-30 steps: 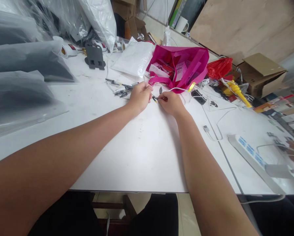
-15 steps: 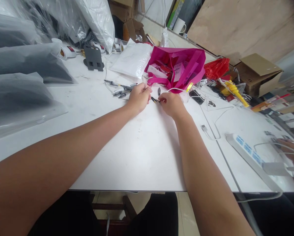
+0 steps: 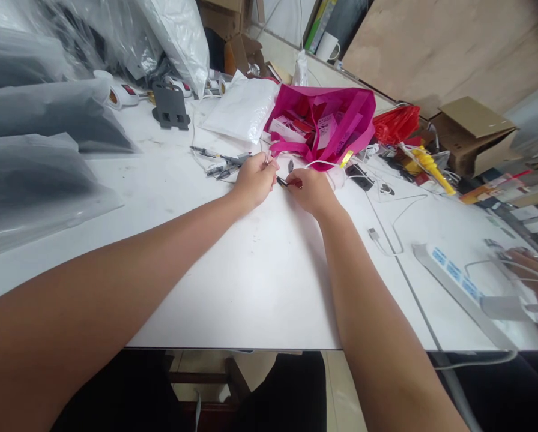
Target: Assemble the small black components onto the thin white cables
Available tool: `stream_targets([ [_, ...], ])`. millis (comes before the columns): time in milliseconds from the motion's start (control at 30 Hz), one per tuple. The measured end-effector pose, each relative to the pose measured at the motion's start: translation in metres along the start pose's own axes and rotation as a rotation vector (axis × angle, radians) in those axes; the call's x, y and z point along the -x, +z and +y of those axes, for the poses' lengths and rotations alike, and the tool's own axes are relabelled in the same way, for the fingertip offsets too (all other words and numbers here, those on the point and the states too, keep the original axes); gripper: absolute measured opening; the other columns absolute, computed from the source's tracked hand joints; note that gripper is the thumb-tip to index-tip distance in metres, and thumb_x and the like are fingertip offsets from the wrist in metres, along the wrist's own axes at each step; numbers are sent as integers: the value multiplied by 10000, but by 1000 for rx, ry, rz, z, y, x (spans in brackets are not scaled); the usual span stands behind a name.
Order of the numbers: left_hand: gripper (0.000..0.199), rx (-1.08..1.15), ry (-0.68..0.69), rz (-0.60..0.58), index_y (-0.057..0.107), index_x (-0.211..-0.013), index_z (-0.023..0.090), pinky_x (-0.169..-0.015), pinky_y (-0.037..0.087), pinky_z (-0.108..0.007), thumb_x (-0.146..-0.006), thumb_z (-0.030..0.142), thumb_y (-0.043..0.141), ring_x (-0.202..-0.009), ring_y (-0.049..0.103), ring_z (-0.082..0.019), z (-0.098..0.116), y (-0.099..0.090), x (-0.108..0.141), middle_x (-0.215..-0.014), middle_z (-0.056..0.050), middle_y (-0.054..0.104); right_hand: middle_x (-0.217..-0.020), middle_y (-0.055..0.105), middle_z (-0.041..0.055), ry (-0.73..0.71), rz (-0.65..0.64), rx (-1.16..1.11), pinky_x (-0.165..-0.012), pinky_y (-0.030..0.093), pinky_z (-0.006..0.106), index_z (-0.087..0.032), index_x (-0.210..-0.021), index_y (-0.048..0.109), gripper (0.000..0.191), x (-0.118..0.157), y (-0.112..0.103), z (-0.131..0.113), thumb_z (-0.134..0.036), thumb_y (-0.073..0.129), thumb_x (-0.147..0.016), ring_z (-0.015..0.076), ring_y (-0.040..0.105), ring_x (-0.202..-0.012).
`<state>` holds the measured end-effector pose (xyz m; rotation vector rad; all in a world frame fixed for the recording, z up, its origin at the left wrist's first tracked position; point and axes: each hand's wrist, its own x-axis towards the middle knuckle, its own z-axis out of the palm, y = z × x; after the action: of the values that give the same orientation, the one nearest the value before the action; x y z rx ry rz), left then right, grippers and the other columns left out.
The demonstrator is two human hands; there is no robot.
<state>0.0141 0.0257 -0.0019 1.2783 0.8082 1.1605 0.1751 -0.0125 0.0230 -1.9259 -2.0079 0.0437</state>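
Observation:
My left hand point(image 3: 254, 182) is closed in a pinch around a thin pen-like item whose clear end point(image 3: 268, 156) sticks up above the fingers. Just to the right, my right hand point(image 3: 313, 189) pinches a small dark pen-like piece point(image 3: 282, 181), its tip pointing toward my left hand. The two hands are close together but apart. Left of my left hand, several black and clear pens point(image 3: 224, 166) lie in a loose pile on the white table point(image 3: 251, 288). A small dark item point(image 3: 290, 165) lies between and beyond the hands.
Behind the hands stand a magenta bag point(image 3: 363, 114) with boxes inside and a white padded envelope point(image 3: 244, 108). Grey plastic bags point(image 3: 35, 180) fill the left. A power strip point(image 3: 458, 288), cables and another person's hand point(image 3: 528, 270) are at the right.
My right hand has shifted slightly left, closer to my left hand, with the dark piece in its fingers. My left hand has barely moved.

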Motion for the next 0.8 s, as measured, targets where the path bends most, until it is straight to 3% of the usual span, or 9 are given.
stream_targets([
  [200, 216, -5, 10, -8, 532, -775, 208, -518, 369, -236, -953, 97, 481, -514, 489, -93, -1, 0, -1, -596, 44, 537, -907, 780, 69, -12, 2, 17, -782, 432, 320, -172, -948, 793, 290, 0, 0, -1, -37, 571, -820, 207, 628, -823],
  [433, 209, -4, -15, -5, 539, -777, 210, -485, 345, -240, -949, 99, 494, -491, 473, -90, 1, 1, 1, -592, 49, 530, -1031, 810, 106, -9, 12, -4, -850, 470, 329, -153, -1121, 813, 333, -3, 7, -1, -85, 615, -862, 220, 675, -887],
  [633, 203, -22, -3, -8, 545, -779, 210, -498, 366, -236, -936, 93, 495, -510, 488, -95, -1, 0, -1, -595, 45, 533, -883, 795, 102, -36, 10, 94, -751, 419, 346, -166, -878, 825, 282, -10, 12, 0, -106, 551, -863, 226, 622, -783],
  [800, 190, -36, 30, -23, 537, -779, 212, -481, 352, -235, -941, 118, 506, -502, 485, -92, -3, 0, -1, -610, 43, 540, -896, 783, 154, -2, -36, 214, -768, 430, 359, -139, -858, 789, 266, -15, 9, -11, -65, 534, -863, 256, 648, -816],
])
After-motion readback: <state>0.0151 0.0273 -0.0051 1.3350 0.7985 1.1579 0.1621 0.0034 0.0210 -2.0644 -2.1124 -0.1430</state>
